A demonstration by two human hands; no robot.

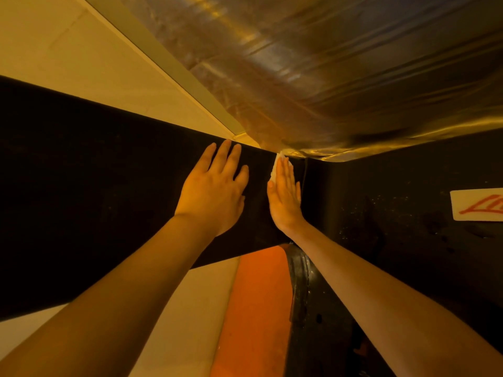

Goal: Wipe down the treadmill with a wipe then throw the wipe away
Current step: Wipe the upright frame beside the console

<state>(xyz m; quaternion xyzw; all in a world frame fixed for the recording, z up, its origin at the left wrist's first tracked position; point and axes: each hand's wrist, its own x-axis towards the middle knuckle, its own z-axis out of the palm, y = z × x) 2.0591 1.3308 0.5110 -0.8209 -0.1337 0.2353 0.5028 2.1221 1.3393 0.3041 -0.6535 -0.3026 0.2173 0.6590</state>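
Observation:
The treadmill's black surface [95, 172] fills the middle of the view, lit in dim amber. My left hand [215, 183] lies flat on its left face with fingers straight and spread. My right hand [285, 194] presses a white wipe [275, 165] flat against the adjoining black face near the inner corner, fingers straight and together. Only the wipe's upper and left edges show past my fingers. Both forearms reach in from the bottom of the frame.
A shiny, wrinkled plastic-covered surface [340, 72] hangs above the corner. A pale wall [81, 50] stands at upper left. A white label with red lettering [479, 204] sits on the right black panel. Below are an orange strip [255, 308] and pale floor.

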